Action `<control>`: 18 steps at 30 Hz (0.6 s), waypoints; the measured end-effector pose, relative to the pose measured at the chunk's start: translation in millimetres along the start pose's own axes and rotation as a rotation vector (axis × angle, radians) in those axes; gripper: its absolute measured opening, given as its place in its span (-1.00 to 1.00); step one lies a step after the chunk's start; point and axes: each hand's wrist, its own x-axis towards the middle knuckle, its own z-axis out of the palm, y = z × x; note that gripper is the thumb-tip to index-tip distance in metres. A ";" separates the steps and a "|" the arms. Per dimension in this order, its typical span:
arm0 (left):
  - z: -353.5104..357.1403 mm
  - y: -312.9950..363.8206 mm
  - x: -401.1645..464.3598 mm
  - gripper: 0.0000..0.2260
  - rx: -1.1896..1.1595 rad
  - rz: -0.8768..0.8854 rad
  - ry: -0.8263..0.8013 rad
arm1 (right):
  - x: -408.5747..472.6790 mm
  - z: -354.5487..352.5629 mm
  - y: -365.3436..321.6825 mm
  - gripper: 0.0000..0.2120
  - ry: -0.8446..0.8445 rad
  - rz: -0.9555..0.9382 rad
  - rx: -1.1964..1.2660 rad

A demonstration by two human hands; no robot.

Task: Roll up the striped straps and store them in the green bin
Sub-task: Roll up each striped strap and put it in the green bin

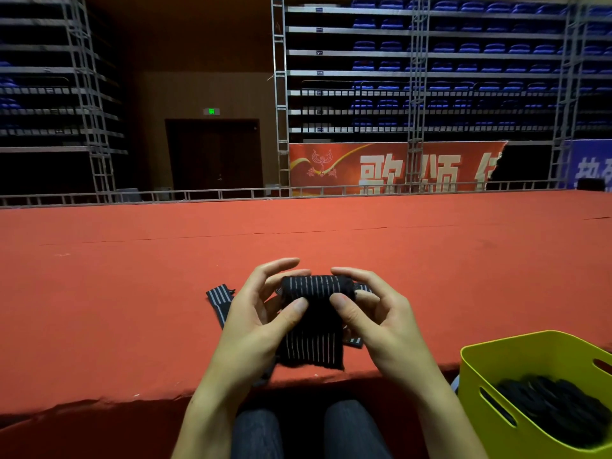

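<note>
The green bin (496,369) already holds dark rolls, while up and to its left, on the red-covered stage edge (132,309), left hand (261,313) and right hand (374,313) pinch a half-rolled striped strap (314,289), its tail unrolled, loose straps (218,298) waiting beside.

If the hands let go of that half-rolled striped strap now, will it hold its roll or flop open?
Likely it loosens: the striped strap is soft fabric, its unrolled tail draping limp over the red table edge. It looks light, since the left hand and right hand hold it with just thumbs and fingers. The rolled end may roll if pushed.
</note>
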 end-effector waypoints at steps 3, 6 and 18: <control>2.2 -1.6 1.0 -0.60 -0.012 -0.030 -0.003 | -0.3 0.4 0.4 -0.66 0.012 -0.040 0.025; 5.7 -2.9 2.3 -0.57 0.007 -0.034 0.009 | -0.8 3.5 3.2 -0.63 0.025 -0.057 0.007; 2.5 0.1 4.8 -0.72 0.015 -0.050 0.111 | -2.5 3.7 4.8 -0.60 0.016 -0.145 -0.076</control>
